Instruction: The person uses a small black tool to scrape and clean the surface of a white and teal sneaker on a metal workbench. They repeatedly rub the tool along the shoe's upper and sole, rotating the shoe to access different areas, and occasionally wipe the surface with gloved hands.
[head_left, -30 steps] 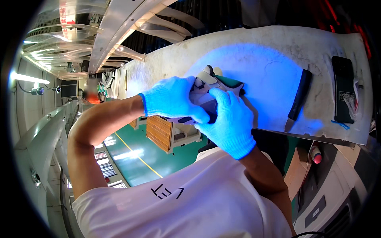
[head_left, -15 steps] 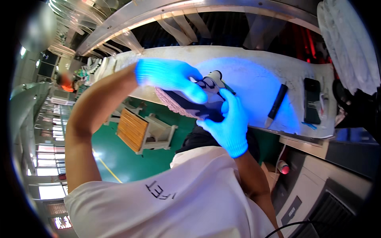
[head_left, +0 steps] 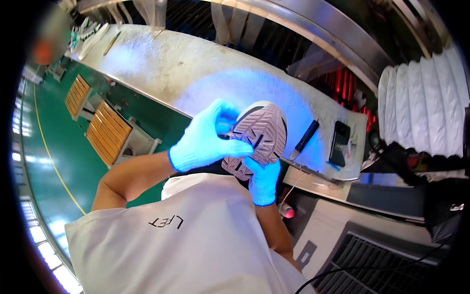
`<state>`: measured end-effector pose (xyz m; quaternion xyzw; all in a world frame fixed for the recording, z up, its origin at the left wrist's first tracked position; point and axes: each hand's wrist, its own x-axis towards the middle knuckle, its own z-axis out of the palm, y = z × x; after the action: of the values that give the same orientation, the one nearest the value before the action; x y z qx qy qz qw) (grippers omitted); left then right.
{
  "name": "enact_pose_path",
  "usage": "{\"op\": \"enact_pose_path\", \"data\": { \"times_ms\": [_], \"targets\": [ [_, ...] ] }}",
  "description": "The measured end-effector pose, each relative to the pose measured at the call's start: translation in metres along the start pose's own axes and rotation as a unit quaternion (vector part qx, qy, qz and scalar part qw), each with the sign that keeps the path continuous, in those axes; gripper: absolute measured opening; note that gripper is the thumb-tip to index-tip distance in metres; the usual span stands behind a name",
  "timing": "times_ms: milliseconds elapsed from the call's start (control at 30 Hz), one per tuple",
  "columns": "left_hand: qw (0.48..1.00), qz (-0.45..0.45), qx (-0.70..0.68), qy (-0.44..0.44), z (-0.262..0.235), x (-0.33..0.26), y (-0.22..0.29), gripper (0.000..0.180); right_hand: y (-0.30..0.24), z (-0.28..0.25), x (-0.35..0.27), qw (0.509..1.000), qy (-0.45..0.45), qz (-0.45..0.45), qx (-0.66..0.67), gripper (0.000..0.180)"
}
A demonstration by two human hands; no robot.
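Note:
A shoe (head_left: 262, 131) is held up between my two gloved hands, its pinkish-grey treaded sole with black marks facing up at me. The shoe's upper is mostly hidden behind the sole. My left hand (head_left: 208, 137) grips the shoe's left edge, thumb pressed across the sole and fingers curled behind it. Lower on the right side, my right hand (head_left: 264, 181) closes round the shoe, with its fingers partly hidden. Blue-violet light falls on both gloves and on the worktable (head_left: 161, 61) behind them.
To the right on the table lie a black-handled knife-like tool (head_left: 304, 139) and a dark phone-like slab (head_left: 339, 143). A white ribbed duct (head_left: 421, 108) hangs at far right. Wooden-topped stools (head_left: 108, 132) stand on the green floor at left. More shoes (head_left: 85, 36) sit at the table's far left.
The shoe has been turned from its side so the sole now faces me. My left hand has shifted its grip onto the sole's edge. The whole view has swung round.

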<state>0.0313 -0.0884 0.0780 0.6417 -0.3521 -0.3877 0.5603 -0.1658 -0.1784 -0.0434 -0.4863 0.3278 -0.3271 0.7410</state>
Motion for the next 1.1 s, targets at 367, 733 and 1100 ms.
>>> {"op": "enact_pose_path", "data": {
  "times_ms": [367,733,1100],
  "targets": [
    [0.998,-0.003,-0.070,-0.001,0.029,-0.008,-0.078,0.058,-0.099,0.010,-0.019,0.978,0.085,-0.161,-0.105,0.111],
    [0.984,0.162,-0.037,-0.059,-0.016,-0.017,-0.076,0.061,-0.124,0.086,-0.005,0.859,-0.157,-0.324,-0.364,0.064],
    [0.942,0.331,-0.003,-0.056,-0.063,-0.048,-0.024,0.029,-0.091,0.121,-0.019,0.816,-0.128,-0.413,-0.383,0.070]
  ]
}}
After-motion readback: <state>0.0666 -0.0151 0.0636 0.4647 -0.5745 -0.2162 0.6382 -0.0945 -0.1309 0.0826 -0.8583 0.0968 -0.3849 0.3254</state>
